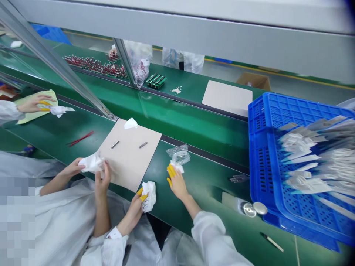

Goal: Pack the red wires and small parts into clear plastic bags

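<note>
My left hand (135, 208), with yellow finger cots, is closed on a crumpled white cloth (149, 196) just off the front edge of the green bench. My right hand (178, 184) reaches over the bench with its yellow-tipped fingers extended and the thumb apart. Its fingertips are at a small white piece (179, 167), probably touching it; the contact is partly hidden. Right beyond lies clear crumpled plastic packaging (181, 156). Left of my hands, a beige board (130, 155) carries two small dark metal pieces (143, 145) and a white scrap (131, 123).
Beside me a co-worker's hands (104, 177) hold a white cloth; another's hand (36, 103) is farther left. A blue basket (256, 147) of white packets stands right, near round metal lids (260, 208) and a brush-like tool (272, 242). Frame posts (63, 70) cross the left.
</note>
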Demonstrator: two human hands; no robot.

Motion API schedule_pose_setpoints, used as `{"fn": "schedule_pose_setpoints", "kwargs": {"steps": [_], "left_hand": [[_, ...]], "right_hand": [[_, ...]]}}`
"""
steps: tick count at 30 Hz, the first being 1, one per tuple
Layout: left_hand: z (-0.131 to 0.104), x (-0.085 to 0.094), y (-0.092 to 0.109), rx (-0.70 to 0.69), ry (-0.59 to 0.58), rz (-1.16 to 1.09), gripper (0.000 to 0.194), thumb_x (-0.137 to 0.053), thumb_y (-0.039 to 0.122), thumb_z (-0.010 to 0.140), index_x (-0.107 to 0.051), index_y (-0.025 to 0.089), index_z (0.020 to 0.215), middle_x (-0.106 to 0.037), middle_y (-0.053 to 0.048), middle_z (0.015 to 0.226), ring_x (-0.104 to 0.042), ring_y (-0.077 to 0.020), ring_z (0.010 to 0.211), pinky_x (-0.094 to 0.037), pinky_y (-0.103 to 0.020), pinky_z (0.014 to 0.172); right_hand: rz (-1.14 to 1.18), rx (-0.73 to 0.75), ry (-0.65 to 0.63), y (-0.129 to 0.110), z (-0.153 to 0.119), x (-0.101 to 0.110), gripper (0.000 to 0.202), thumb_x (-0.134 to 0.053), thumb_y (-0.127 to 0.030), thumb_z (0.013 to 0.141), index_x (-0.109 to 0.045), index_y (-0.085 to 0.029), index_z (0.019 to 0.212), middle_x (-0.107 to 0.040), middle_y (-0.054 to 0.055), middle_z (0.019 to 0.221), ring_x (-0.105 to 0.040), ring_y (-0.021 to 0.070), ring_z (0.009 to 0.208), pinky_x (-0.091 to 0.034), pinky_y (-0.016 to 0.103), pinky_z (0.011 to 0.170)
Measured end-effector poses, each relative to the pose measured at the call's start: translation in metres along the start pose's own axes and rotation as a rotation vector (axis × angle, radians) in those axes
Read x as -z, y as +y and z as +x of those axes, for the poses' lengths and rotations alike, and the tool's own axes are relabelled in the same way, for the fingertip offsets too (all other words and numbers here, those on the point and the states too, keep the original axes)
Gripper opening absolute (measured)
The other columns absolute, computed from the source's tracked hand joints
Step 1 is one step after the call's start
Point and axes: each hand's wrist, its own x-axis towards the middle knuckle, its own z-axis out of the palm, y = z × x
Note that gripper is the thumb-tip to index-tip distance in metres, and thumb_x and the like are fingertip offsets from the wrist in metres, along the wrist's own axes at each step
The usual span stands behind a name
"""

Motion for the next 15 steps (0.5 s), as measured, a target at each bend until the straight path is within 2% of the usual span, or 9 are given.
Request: {"fn": "schedule_pose_setpoints", "kwargs": {"steps": [2, 4, 6, 8, 10, 13, 15], "left_hand": [[0.003, 0.0, 0.001, -0.004, 0.006, -0.013, 0.044, -0.062, 0.0, 0.061, -0.061, 0.013, 0.102, -0.068, -0.002, 0.067, -0.064, -0.0145, 0.055, -0.05, -0.022, 0.051], [0.005, -0.001, 0.001, -0.005, 0.01, -0.031, 0.043, -0.061, -0.001, 0.061, -0.062, 0.013, 0.102, -0.069, -0.002, 0.07, -0.064, -0.0135, 0.057, -0.05, -0.021, 0.053], [0.006, -0.004, 0.0, -0.002, -0.009, -0.055, 0.042, -0.061, -0.002, 0.059, -0.062, 0.013, 0.099, -0.069, -0.003, 0.072, -0.064, -0.0133, 0.059, -0.049, -0.02, 0.055], [0.006, -0.011, 0.0, 0.004, -0.05, -0.086, 0.037, -0.063, 0.003, 0.06, -0.063, 0.011, 0.096, -0.069, -0.005, 0.074, -0.066, -0.0158, 0.064, -0.05, -0.023, 0.059], [0.005, -0.018, 0.005, 0.007, -0.1, -0.125, 0.03, -0.063, 0.014, 0.064, -0.064, 0.009, 0.094, -0.069, -0.008, 0.075, -0.066, -0.0205, 0.072, -0.052, -0.028, 0.065], [0.0, -0.025, 0.019, -0.003, -0.161, -0.179, 0.033, -0.059, 0.033, 0.072, -0.064, 0.009, 0.094, -0.069, -0.01, 0.078, -0.066, -0.0245, 0.077, -0.052, -0.033, 0.07], [-0.003, -0.026, 0.028, -0.022, -0.183, -0.196, 0.032, -0.065, 0.032, 0.069, -0.063, 0.01, 0.092, -0.068, -0.008, 0.074, -0.065, -0.0217, 0.07, -0.051, -0.03, 0.065]], "right_hand": [[0.085, 0.039, 0.013, -0.007, 0.003, -0.014, 0.052, -0.042, -0.001, 0.074, -0.059, -0.022, 0.12, -0.06, 0.006, 0.122, -0.049, 0.0202, 0.12, -0.036, 0.042, 0.106], [0.155, 0.022, 0.086, -0.025, -0.006, -0.03, 0.057, -0.037, 0.001, 0.075, -0.058, -0.025, 0.121, -0.067, 0.004, 0.11, -0.059, 0.0182, 0.107, -0.047, 0.038, 0.097], [0.207, -0.034, 0.202, -0.047, -0.02, -0.042, 0.057, -0.027, -0.001, 0.082, -0.041, -0.018, 0.135, -0.063, 0.01, 0.117, -0.058, 0.0199, 0.109, -0.052, 0.039, 0.09], [0.26, -0.026, 0.258, -0.068, -0.029, -0.045, 0.054, -0.024, -0.006, 0.087, -0.031, -0.016, 0.14, -0.057, 0.014, 0.124, -0.056, 0.0205, 0.112, -0.053, 0.038, 0.088], [0.306, 0.061, 0.235, -0.083, -0.03, -0.041, 0.051, -0.031, -0.01, 0.088, -0.035, -0.02, 0.138, -0.057, 0.01, 0.125, -0.055, 0.0201, 0.113, -0.051, 0.036, 0.091], [0.353, 0.194, 0.17, -0.096, -0.022, -0.029, 0.05, -0.038, -0.014, 0.087, -0.039, -0.024, 0.136, -0.056, 0.008, 0.127, -0.053, 0.0207, 0.116, -0.046, 0.037, 0.097], [0.374, 0.227, 0.151, -0.099, -0.015, -0.023, 0.052, -0.039, -0.017, 0.088, -0.032, -0.021, 0.139, -0.05, 0.011, 0.133, -0.048, 0.0219, 0.121, -0.045, 0.038, 0.099]]}}
